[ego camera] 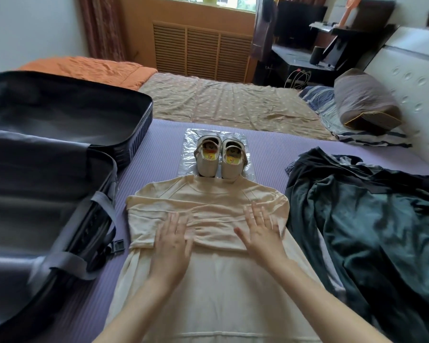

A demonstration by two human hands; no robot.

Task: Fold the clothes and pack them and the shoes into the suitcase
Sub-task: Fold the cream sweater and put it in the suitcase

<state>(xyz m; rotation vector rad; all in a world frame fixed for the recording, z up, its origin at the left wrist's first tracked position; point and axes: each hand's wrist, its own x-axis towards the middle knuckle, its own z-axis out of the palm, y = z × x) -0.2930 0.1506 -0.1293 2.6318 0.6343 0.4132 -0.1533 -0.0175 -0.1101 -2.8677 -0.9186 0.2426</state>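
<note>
A cream knit sweater (208, 201) lies flat on the purple mat, its sleeves folded across the chest. My left hand (171, 243) presses flat on the folded sleeves at the left, fingers straight. My right hand (260, 231) lies flat on them at the right, fingers spread. Beyond the sweater's collar a pair of beige shoes (219, 157) stands on a clear plastic bag (191, 154). The dark suitcase (47, 169) lies open at the left, both halves without contents. A heap of dark clothes (364, 214) lies at the right.
The purple mat (159, 149) covers the near bed. Beyond it lie a tan sheet (221, 100) and an orange blanket (84, 68). A brown pillow (367, 102) rests by the white headboard (419, 90) at the right. A desk stands at the back.
</note>
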